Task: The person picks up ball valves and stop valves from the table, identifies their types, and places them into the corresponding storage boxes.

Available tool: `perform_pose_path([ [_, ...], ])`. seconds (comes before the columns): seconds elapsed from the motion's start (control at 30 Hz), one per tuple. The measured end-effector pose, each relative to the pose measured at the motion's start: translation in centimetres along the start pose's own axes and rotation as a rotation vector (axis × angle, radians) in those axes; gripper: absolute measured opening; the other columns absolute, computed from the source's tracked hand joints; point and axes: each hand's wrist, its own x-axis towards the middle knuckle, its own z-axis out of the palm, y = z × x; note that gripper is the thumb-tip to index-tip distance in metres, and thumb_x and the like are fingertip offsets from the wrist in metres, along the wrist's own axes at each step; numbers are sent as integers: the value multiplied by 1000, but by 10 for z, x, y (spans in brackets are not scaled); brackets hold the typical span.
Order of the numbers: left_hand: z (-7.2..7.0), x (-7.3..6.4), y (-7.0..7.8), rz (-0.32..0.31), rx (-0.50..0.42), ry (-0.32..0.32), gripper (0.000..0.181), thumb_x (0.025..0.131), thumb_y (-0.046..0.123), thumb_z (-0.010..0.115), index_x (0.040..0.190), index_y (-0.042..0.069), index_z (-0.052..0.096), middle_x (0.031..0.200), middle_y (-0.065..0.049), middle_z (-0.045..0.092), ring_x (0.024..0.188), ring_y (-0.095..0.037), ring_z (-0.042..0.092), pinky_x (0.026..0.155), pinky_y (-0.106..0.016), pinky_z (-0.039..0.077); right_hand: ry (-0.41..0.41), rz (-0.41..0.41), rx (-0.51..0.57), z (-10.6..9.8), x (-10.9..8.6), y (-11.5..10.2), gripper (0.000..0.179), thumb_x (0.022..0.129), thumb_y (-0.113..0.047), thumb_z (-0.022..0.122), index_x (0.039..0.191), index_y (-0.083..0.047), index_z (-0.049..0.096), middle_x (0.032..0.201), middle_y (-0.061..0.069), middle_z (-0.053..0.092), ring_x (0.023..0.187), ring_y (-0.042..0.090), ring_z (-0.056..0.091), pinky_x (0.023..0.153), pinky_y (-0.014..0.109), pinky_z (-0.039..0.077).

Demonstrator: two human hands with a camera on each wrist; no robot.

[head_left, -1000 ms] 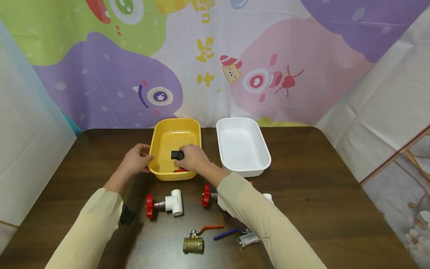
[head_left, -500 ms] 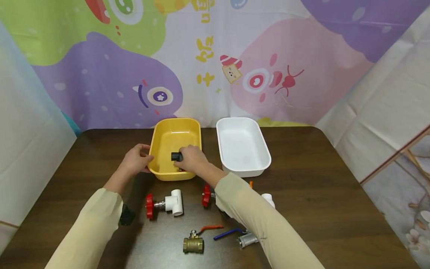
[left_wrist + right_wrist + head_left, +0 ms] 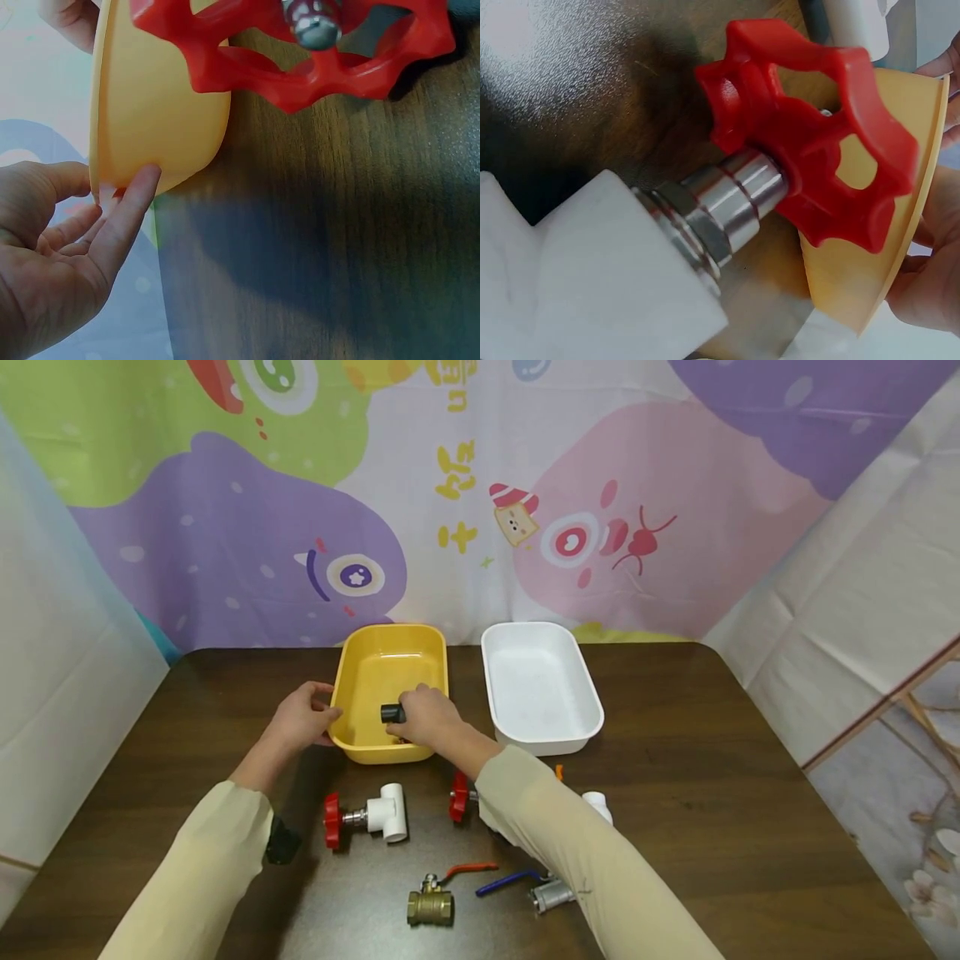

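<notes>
My left hand [image 3: 303,717] pinches the left rim of the yellow tray [image 3: 165,90], thumb at the rim and other fingers along the outer wall. Inside that tray, near its front right corner, my right hand [image 3: 429,717] grips a black pipe fitting [image 3: 392,713]; its open tube end points left. The rest of the fitting is hidden by the hand, with a small reddish bit showing beneath. In front of the tray lies a white tee valve [image 3: 386,814] with a red handwheel [image 3: 332,821]. A red handwheel [image 3: 810,142] also looms large in the right wrist view.
A white tray [image 3: 543,685] stands right of the yellow one. Nearer lie a brass ball valve [image 3: 431,907] with an orange-red lever and a metal valve [image 3: 552,895] with a blue lever. Another red handwheel [image 3: 458,797] and a white pipe piece [image 3: 598,804] are partly hidden by the right sleeve.
My right hand has sunk slightly with the black fitting, and less of the red piece beneath it shows. The left hand has stayed at the rim.
</notes>
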Motion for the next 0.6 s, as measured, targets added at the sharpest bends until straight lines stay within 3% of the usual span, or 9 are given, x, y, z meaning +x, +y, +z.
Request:
perform_pose_path([
  [0.6,-1,0,-1,-2,2,-1,53,96,15,50,141,-2,28,120,-29,48,88,-31,65,75,-42,58,-51,28,-66,-1,-2,-6,39,89,-50,55,102,-15,64,100,4,56,89,18,54,66,28,50],
])
